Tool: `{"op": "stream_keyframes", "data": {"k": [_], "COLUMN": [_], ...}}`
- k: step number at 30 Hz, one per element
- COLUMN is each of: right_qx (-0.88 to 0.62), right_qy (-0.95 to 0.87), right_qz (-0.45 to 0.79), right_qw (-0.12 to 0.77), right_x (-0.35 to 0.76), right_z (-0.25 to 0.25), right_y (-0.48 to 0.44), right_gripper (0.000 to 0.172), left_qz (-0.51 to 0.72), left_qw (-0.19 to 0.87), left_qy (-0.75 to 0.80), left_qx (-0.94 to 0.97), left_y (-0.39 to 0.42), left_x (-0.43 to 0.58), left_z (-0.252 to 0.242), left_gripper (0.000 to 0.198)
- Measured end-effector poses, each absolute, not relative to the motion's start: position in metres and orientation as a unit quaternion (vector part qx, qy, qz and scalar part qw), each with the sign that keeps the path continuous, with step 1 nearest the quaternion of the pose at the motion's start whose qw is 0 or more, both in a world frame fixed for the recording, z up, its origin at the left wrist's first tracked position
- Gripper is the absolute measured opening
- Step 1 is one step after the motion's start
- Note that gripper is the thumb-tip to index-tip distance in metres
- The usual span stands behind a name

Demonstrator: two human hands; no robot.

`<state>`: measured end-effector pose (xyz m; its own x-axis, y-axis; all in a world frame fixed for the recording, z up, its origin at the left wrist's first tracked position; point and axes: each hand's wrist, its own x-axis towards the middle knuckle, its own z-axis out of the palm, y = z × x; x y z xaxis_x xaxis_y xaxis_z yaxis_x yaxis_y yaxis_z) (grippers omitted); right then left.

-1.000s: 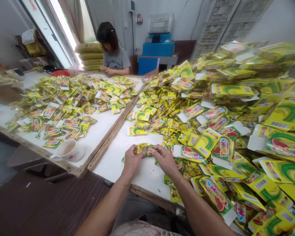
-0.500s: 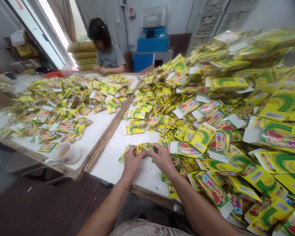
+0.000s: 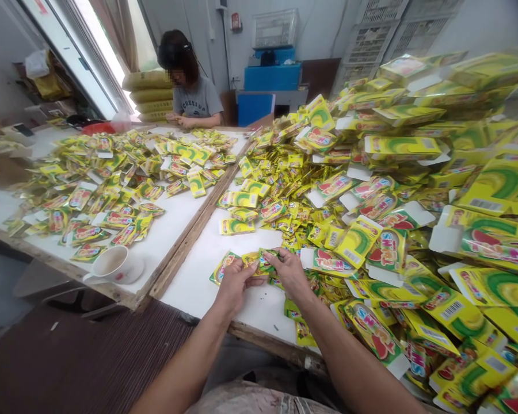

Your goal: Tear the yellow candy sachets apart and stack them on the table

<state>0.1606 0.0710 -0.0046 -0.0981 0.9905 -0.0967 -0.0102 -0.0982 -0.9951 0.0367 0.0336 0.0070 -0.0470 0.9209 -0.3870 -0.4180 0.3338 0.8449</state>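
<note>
— What takes up most of the view?
— A heap of flat yellow boxes (image 3: 414,190), piled high on the right and spilling down toward the near edge of the white table (image 3: 224,241).
— And to the left?
— A second table (image 3: 172,230), pushed up against the first, with loose packets (image 3: 112,178) spread over most of it. At its far end sits another person (image 3: 197,98) in a grey shirt, hands down at the tabletop.
— Anything smaller on that side?
— A cup (image 3: 112,261) on a saucer, near the front edge of the second table.
— Where are the wearer's hands?
— Over the bare patch of the white table, just left of the heap. The left hand (image 3: 235,284) and the right hand (image 3: 290,270) meet on a small bunch of packets (image 3: 259,261).
— How do they hold it?
— Thumbs and fingers of both hands are pinched closed on the bunch, one hand at each end, just above the tabletop.
— Anything beside them?
— A single packet (image 3: 223,267) lies flat on the table, just beside the left hand's fingers.
</note>
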Motion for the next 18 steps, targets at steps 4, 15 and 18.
{"op": "stream_keyframes", "data": {"k": [4, 15, 18], "right_qx": [-0.495, -0.471, -0.523], "right_qy": [-0.525, -0.436, -0.530], "right_qz": [0.512, 0.606, 0.470], "right_qw": [0.467, 0.470, 0.474], "right_x": [0.160, 0.152, 0.155], "right_z": [-0.001, 0.000, 0.000], "right_y": [0.068, 0.062, 0.063], "right_gripper": [0.028, 0.039, 0.040], "left_qz": [0.537, 0.573, 0.603], "left_qw": [0.654, 0.639, 0.571], "left_qy": [0.478, 0.464, 0.488], "left_qx": [0.235, 0.220, 0.268], "left_y": [0.032, 0.033, 0.034], "left_x": [0.034, 0.046, 0.045], "left_z": [0.008, 0.002, -0.001], "left_gripper": [0.031, 0.044, 0.035]}}
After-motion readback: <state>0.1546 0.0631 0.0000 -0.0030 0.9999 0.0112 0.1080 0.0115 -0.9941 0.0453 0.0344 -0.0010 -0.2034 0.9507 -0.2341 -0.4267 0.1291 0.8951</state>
